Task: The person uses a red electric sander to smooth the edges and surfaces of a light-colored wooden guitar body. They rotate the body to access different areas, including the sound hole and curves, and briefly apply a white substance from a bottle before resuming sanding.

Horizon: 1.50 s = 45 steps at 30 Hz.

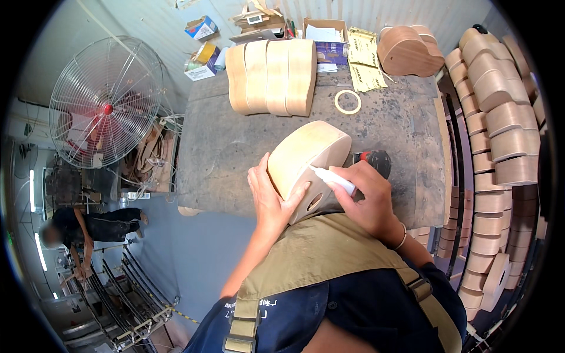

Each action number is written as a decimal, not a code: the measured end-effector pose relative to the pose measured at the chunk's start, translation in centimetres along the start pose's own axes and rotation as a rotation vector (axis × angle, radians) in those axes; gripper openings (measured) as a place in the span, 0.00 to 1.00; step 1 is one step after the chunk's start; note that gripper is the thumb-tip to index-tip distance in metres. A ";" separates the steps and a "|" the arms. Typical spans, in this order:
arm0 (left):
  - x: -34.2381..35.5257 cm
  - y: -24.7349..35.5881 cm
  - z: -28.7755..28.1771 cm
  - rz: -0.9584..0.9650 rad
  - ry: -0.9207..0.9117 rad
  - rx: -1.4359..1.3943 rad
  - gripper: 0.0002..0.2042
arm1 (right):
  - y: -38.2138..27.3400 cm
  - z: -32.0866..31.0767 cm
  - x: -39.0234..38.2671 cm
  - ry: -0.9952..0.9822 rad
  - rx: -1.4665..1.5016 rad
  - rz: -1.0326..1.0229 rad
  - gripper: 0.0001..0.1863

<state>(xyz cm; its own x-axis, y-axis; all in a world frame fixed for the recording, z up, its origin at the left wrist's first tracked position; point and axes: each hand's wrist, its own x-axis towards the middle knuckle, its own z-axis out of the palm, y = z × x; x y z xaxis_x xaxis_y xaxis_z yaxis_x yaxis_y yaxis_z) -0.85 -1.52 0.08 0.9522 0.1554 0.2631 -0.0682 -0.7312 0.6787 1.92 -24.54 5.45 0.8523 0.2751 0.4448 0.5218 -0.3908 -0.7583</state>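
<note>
— Left hand (269, 197) clasps the wooden guitar body (305, 150)!
— And the right hand (369, 199)?
— Closed round a white squeeze bottle (327, 176), nozzle by the body's edge, the body between both hands!

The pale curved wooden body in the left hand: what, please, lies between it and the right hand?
The head view shows a white plastic bottle between the right hand and wooden body.

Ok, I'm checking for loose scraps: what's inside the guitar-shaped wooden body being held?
Through the sound hole, only a small shadowed patch shows, too little to tell what is there. The guitar-shaped wooden body itself covers the rest of its interior.
</note>
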 end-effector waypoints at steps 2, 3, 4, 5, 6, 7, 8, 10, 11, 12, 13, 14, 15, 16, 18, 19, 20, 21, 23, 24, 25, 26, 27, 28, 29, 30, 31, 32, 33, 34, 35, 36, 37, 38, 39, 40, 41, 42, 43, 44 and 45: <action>0.0 0.0 0.0 -0.003 0.000 -0.003 0.51 | -0.2 0.2 -0.1 -0.009 0.036 -0.004 0.18; 0.0 -0.1 0.1 -0.005 0.001 -0.005 0.51 | -0.2 0.1 0.0 -0.005 0.026 0.005 0.18; 0.0 -0.1 0.1 -0.008 0.002 -0.006 0.51 | -0.3 0.0 0.2 -0.001 0.016 0.013 0.18; 0.0 -0.1 0.1 -0.006 0.002 -0.007 0.51 | -0.4 -0.1 0.3 0.004 0.003 0.021 0.18; 0.0 -0.1 0.0 -0.004 0.002 -0.009 0.51 | -0.4 -0.1 0.3 0.000 0.006 0.016 0.18; 0.0 -0.1 0.0 -0.003 0.002 -0.010 0.51 | -0.4 0.0 0.2 -0.003 0.009 0.012 0.18; 0.0 -0.1 0.0 -0.008 0.000 -0.012 0.51 | -0.3 0.0 0.2 -0.006 0.011 0.007 0.17; 0.0 0.0 0.0 -0.019 -0.002 -0.016 0.51 | -0.4 0.0 0.3 0.000 0.011 -0.010 0.17; 0.0 0.0 0.0 -0.023 -0.004 -0.016 0.51 | -0.4 0.0 0.3 0.002 0.012 -0.019 0.17; 0.0 0.0 0.0 -0.027 -0.005 -0.015 0.51 | -0.5 -0.1 0.4 -0.005 0.008 0.009 0.17; 0.0 0.0 -0.1 -0.030 -0.006 -0.015 0.51 | -0.6 -0.3 0.6 -0.013 0.004 0.036 0.17; 0.0 0.0 -0.1 -0.027 -0.006 -0.014 0.51 | -0.7 -0.4 0.6 -0.019 -0.001 0.063 0.16; 0.0 0.0 -0.1 -0.024 -0.005 -0.012 0.51 | -0.8 -0.3 0.6 -0.014 0.018 0.050 0.16; 0.0 0.0 -0.1 -0.021 -0.005 -0.011 0.51 | -0.8 -0.1 0.6 -0.008 0.037 0.036 0.16; 0.0 0.1 0.0 -0.019 -0.007 -0.033 0.52 | -0.8 -0.1 0.6 -0.008 0.039 0.033 0.16; 0.1 0.1 0.0 -0.019 -0.008 -0.044 0.53 | -0.8 -0.3 0.7 -0.013 0.022 0.044 0.16; 0.1 0.0 0.0 -0.019 -0.008 -0.045 0.53 | -0.8 -0.4 0.8 -0.018 0.005 0.056 0.16; 0.1 0.0 0.0 -0.019 -0.009 -0.046 0.53 | -0.8 -0.4 0.8 -0.018 0.009 0.064 0.16; 0.0 -0.1 0.1 -0.017 -0.008 -0.048 0.53 | -0.8 -0.4 0.7 -0.017 0.016 0.082 0.15; 0.0 -0.1 0.1 -0.014 -0.007 -0.051 0.53 | -0.8 -0.3 0.6 -0.012 0.031 0.069 0.15; 0.0 -0.1 0.1 -0.012 -0.007 -0.053 0.53 | -0.7 -0.1 0.5 -0.006 0.045 0.055 0.15; 0.0 -0.1 0.0 -0.010 -0.008 -0.048 0.53 | -0.7 0.0 0.5 -0.002 0.060 0.041 0.15; 0.1 0.0 0.0 -0.009 -0.009 -0.044 0.53 | -0.8 0.0 0.5 0.002 0.053 0.065 0.15; 0.1 0.1 0.0 -0.007 -0.010 -0.039 0.53 | -0.9 -0.1 0.6 0.005 0.046 0.089 0.14; 0.1 0.1 0.0 -0.013 -0.010 -0.045 0.52 | -1.0 -0.1 0.6 0.008 0.039 0.112 0.14; 0.1 0.2 0.0 -0.018 -0.010 -0.051 0.52 | -0.9 -0.1 0.6 0.012 0.036 0.130 0.13; 0.1 0.2 -0.1 -0.023 -0.010 -0.057 0.52 | -0.7 0.0 0.5 0.016 0.034 0.148 0.12; 0.1 0.1 -0.1 -0.024 -0.008 -0.060 0.52 | -0.5 0.1 0.4 0.021 0.032 0.166 0.12; 0.0 0.0 0.0 -0.025 -0.006 -0.063 0.52 | -0.5 0.2 0.3 0.006 0.089 0.198 0.11; 0.0 -0.1 0.0 -0.026 -0.004 -0.066 0.52 | -0.7 0.5 0.0 -0.009 0.147 0.230 0.11; 0.1 -0.1 0.0 -0.035 -0.003 -0.072 0.52 | -0.7 0.7 -0.2 -0.023 0.205 0.261 0.10; 0.1 -0.2 0.0 -0.044 -0.001 -0.078 0.52 | -0.4 0.9 -0.3 -0.041 0.191 0.283 0.10; 0.1 -0.2 0.1 -0.053 -0.001 -0.084 0.52 | -0.1 1.2 -0.5 -0.058 0.177 0.306 0.10; 0.1 -0.3 0.0 -0.057 0.000 -0.088 0.52 | 0.3 1.4 -0.6 -0.076 0.165 0.326 0.10; 0.1 -0.4 0.0 -0.061 0.000 -0.093 0.52 | 0.7 1.5 -0.6 -0.049 0.193 0.351 0.11; 0.1 -0.5 0.0 -0.066 0.001 -0.097 0.52 | 1.3 1.5 -0.5 -0.022 0.221 0.377 0.11; 0.2 -0.6 -0.1 -0.070 0.004 -0.097 0.52 | 2.1 1.6 -0.3 0.000 0.249 0.398 0.12; 0.2 -0.8 -0.1 -0.074 0.006 -0.097 0.52 | 3.3 1.6 -0.3 0.047 0.327 0.401 0.12; 0.3 -0.9 -0.2 -0.077 0.008 -0.097 0.52 | 5.0 1.6 -0.4 0.092 0.405 0.403 0.13; 0.3 -1.1 -0.2 -0.082 0.012 -0.102 0.52 | 6.9 1.5 -0.3 0.134 0.483 0.405 0.13; 0.3 -1.3 -0.4 -0.088 0.018 -0.102 0.52 | 8.9 1.2 0.0 0.190 0.495 0.406 0.13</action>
<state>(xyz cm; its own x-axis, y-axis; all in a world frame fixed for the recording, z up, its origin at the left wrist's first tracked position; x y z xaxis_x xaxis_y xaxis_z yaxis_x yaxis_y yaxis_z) -0.58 -0.27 -0.46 0.9502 0.2291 0.2112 -0.0152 -0.6428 0.7659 6.50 -26.99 -1.91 0.9927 0.0142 0.1198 0.1193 0.0309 -0.9924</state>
